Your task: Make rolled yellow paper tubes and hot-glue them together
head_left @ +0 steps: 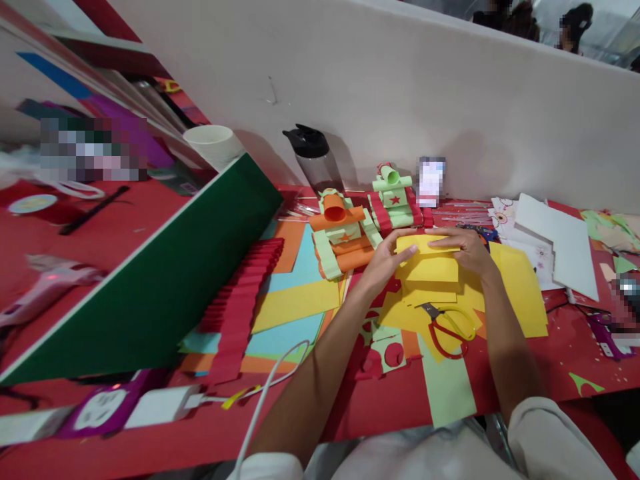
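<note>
A sheet of yellow paper (429,269) is held up over the table between both hands, its top edge bent over. My left hand (386,259) grips its left side, thumb on the near face. On the right side, the fingers of my right hand (466,248) press against the top fold. Below lie more yellow sheets (520,287) and scissors (453,331) with one yellow and one red handle. Just beyond my left hand stands an orange and pale green paper tank model (345,233). A green one with red tracks (395,197) is behind it.
A green board (165,280) leans along the left, beside red pleated paper (245,300). A dark-lidded bottle (313,157) and a phone (431,181) stand by the white partition (360,80). A white cable (273,373) crosses near my left forearm. White foam board (560,240) lies right.
</note>
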